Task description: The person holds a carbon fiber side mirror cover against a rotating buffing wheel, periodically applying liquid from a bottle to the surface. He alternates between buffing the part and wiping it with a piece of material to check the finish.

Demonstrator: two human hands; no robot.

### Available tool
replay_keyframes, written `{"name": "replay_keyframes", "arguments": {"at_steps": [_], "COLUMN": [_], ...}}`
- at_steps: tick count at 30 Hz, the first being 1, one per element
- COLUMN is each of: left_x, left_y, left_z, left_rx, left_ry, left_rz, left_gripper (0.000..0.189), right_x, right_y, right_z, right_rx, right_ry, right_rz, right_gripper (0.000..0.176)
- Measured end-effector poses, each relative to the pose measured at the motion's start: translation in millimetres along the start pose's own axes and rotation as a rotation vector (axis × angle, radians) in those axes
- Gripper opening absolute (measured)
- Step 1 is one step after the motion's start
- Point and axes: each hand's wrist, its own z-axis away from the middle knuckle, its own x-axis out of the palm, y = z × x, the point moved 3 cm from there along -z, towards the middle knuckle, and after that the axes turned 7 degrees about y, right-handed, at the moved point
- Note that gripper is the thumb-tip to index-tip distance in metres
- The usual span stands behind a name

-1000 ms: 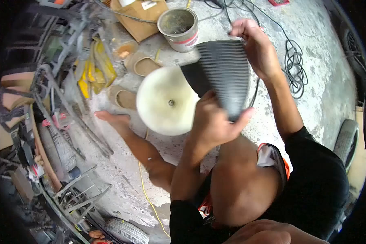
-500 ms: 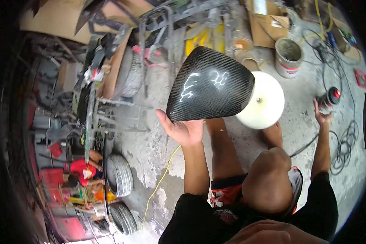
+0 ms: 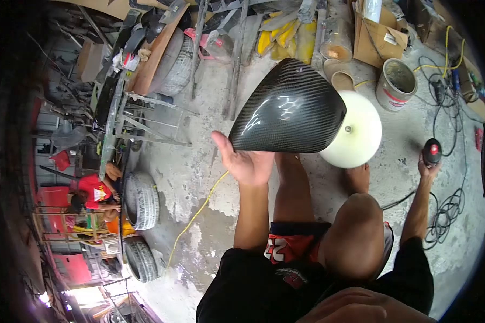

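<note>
My left hand [image 3: 249,166] holds up a glossy carbon-fibre mirror cover [image 3: 288,110] from beneath, thumb out to the left and fingers hidden behind its lower edge. Light glints off its woven black surface. Partly behind the cover shows a pale round disc [image 3: 355,137] with a small metal hub at its centre. Off to the right, my right hand [image 3: 428,166] is closed round a black cylindrical object [image 3: 431,145] with a red spot on the end facing me.
A grey paint-stained bucket [image 3: 396,89] and a cardboard box [image 3: 380,43] stand ahead. Black cable [image 3: 447,215] coils on the right. Tyres [image 3: 141,200] and a metal rack [image 3: 110,129] line the left, near a person in red [image 3: 97,191]. A yellow cord [image 3: 199,207] crosses the floor.
My view has shifted, so the surroundings sit differently. The cover is tilted a little differently in my left hand. The black object in my right hand has turned its red end toward me.
</note>
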Motion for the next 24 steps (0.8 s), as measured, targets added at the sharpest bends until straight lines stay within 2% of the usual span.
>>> {"name": "replay_keyframes", "arguments": {"at_steps": [1, 3, 5, 7, 9, 10, 13, 15, 16, 17, 18, 19, 20, 21, 22, 24], "left_x": [0, 2, 16, 15, 14, 33, 55, 53, 48, 46, 53, 54, 53, 51, 48, 39], "left_y": [-6, -18, -34, -53, -69, -74, -95, -114, -128, -140, -145, -152, -159, -165, -170, -182], "left_z": [1, 3, 5, 7, 10, 17, 32, 34, 32, 35, 38, 41, 43, 45, 45, 40], "left_rx": [-0.041, -0.084, -0.105, -0.164, -0.125, -0.1, -0.165, -0.209, -0.34, -0.476, -0.493, -0.504, -0.551, -0.595, -0.604, -0.585], "left_ry": [0.036, 0.016, 0.11, 0.071, 0.014, 0.002, -0.085, -0.056, 0.02, 0.103, 0.116, 0.113, 0.137, 0.158, 0.156, 0.173], "left_rz": [0.014, 0.079, 0.103, 0.19, 0.178, 0.128, 0.088, 0.159, 0.316, 0.468, 0.441, 0.457, 0.451, 0.444, 0.424, 0.426], "left_gripper": [0.083, 0.082, 0.088, 0.09, 0.087, 0.081, 0.083, 0.081, 0.079, 0.078, 0.073, 0.073, 0.073, 0.073, 0.074, 0.074], "right_x": [5, 32, 62, 130, 186, 215, 296, 331, 344, 357, 371, 382, 389, 385, 373, 341], "right_y": [2, -5, -30, -44, -66, -72, -52, -46, -36, -22, -5, 12, 28, 44, 61, 85], "right_z": [17, 74, 118, 204, 278, 319, 461, 534, 556, 580, 599, 612, 621, 616, 595, 528], "right_rx": [-0.078, -0.116, -0.066, -0.343, -0.593, -0.714, -1.128, -1.175, -1.201, -1.315, -1.421, -1.521, -1.615, -1.662, -1.656, -1.526], "right_ry": [-0.124, -0.137, -0.376, -0.404, -0.559, -0.582, -0.518, -0.883, -0.89, -1.025, -1.163, -1.304, -1.449, -1.432, -1.305, -1.034], "right_rz": [0.113, 0.078, 0.03, 0.141, 0.226, 0.245, 0.178, 0.305, 0.322, 0.363, 0.405, 0.442, 0.473, 0.528, 0.621, 0.878], "right_gripper": [0.039, 0.038, 0.044, 0.043, 0.056, 0.056, 0.06, 0.052, 0.052, 0.036, 0.024, 0.019, 0.027, 0.02, 0.018, 0.033]}}
